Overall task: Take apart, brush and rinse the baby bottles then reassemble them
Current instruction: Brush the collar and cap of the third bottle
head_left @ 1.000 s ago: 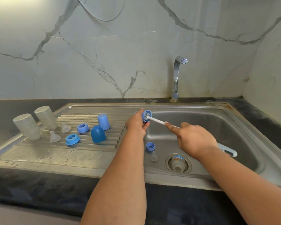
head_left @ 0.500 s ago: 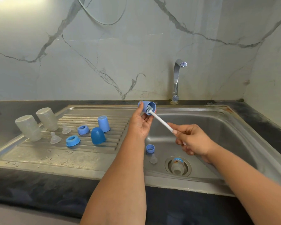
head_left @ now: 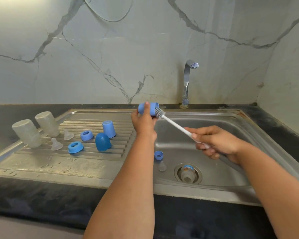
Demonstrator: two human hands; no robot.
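My left hand (head_left: 143, 123) grips a blue bottle cap (head_left: 151, 109) above the sink's back edge, its mouth turned right. My right hand (head_left: 216, 142) holds the white handle of a small bottle brush (head_left: 175, 125), whose bristles sit at the cap's mouth. On the drainboard (head_left: 59, 163) stand two clear bottles (head_left: 27, 132) upside down, with two teats (head_left: 56, 144), two blue collar rings (head_left: 75, 147) and two more blue caps (head_left: 102, 141). In the basin lie a blue ring (head_left: 158, 155), a teat (head_left: 162, 166) and a bottle (head_left: 187, 173) over the drain.
A chrome tap (head_left: 187, 81) rises behind the steel sink basin (head_left: 223, 169), with no water running. A dark counter (head_left: 41, 197) frames the sink, and a marble wall stands behind and to the right.
Both hands have risen from over the basin toward the sink's back edge. The cap has turned from facing me to lying sideways, and the brush has drawn partly out of it.
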